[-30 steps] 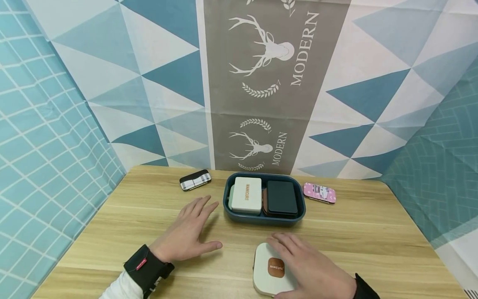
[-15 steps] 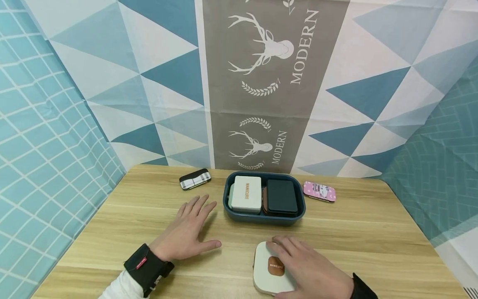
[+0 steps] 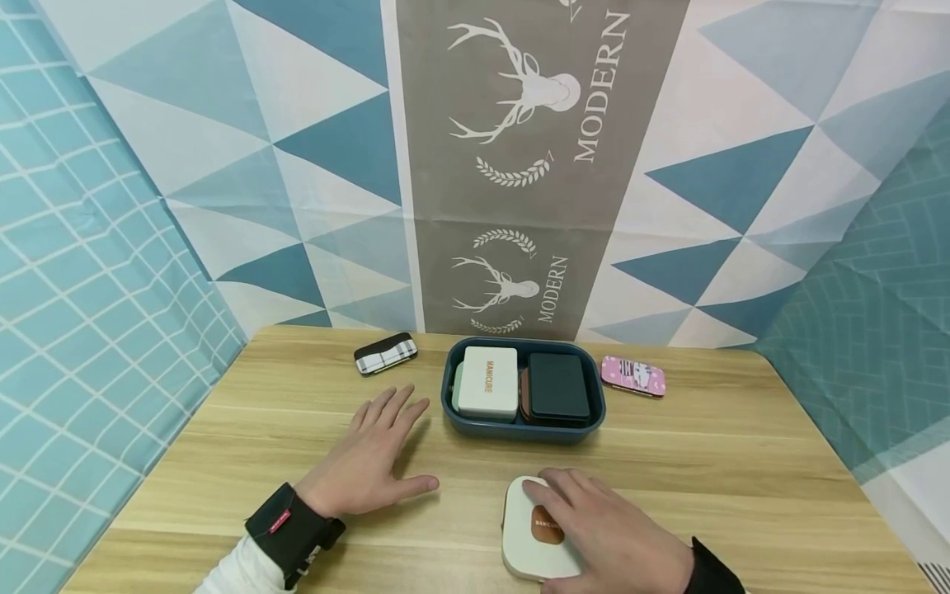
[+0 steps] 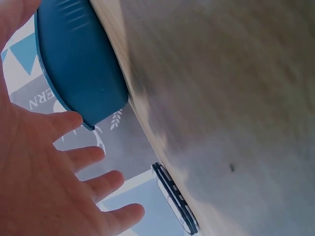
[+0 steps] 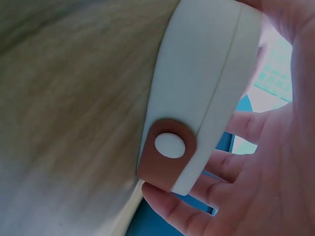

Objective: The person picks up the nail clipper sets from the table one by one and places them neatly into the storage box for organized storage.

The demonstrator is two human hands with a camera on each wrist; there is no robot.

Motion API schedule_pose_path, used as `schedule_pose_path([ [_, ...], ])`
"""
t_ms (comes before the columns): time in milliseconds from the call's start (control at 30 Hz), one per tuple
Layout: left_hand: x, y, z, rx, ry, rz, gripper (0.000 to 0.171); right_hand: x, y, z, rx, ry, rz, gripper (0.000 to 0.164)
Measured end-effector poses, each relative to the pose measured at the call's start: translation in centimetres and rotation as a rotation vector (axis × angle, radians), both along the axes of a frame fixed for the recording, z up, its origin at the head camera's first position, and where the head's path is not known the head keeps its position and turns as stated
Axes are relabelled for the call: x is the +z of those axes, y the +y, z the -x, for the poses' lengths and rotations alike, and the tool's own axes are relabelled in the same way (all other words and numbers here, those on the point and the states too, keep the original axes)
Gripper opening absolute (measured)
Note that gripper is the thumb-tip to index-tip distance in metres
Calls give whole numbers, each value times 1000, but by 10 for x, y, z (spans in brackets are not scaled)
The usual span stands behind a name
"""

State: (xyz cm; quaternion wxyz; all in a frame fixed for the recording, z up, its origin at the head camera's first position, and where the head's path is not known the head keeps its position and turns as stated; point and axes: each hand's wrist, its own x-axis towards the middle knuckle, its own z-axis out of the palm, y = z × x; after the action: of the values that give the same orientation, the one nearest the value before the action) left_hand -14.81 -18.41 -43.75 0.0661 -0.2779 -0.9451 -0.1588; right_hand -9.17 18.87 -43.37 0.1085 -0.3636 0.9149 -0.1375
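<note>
My right hand (image 3: pixel 612 532) holds a cream manicure case (image 3: pixel 523 544) with rounded corners, flat on the wooden table near its front. The thumb is at the near edge and the fingers reach over the top to the far side. In the right wrist view the side of the case shows a brown snap tab (image 5: pixel 170 155). My left hand (image 3: pixel 371 462) is spread just above or on the table, holding nothing, left of the case and in front of a dark blue bin (image 3: pixel 512 431).
Inside the bin are a white box (image 3: pixel 488 384) lettered MANICURE, a dark case (image 3: pixel 560 388), and partly hidden green and brown ones. A plaid case (image 3: pixel 386 355) lies left of the bin, a pink case (image 3: pixel 633 376) right of it. A patterned cloth wall (image 3: pixel 341 165) stands behind.
The head view has shifted slightly. Both hands and the cream case stay nearly in place; the right hand has moved a little to the left over the case.
</note>
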Motion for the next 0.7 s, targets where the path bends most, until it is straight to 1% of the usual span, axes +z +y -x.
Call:
schedule_pose_path([
  [267,3,1,-1,1,-5,0,101,1,-1,2,2,-16,3,98],
  [333,3,1,-2,0,-7,-2,101,0,0,2,7,-7,2,97],
  [700,2,-1,-2,-4,-10,-9,100,2,-1,2,20,-12,-6,97],
])
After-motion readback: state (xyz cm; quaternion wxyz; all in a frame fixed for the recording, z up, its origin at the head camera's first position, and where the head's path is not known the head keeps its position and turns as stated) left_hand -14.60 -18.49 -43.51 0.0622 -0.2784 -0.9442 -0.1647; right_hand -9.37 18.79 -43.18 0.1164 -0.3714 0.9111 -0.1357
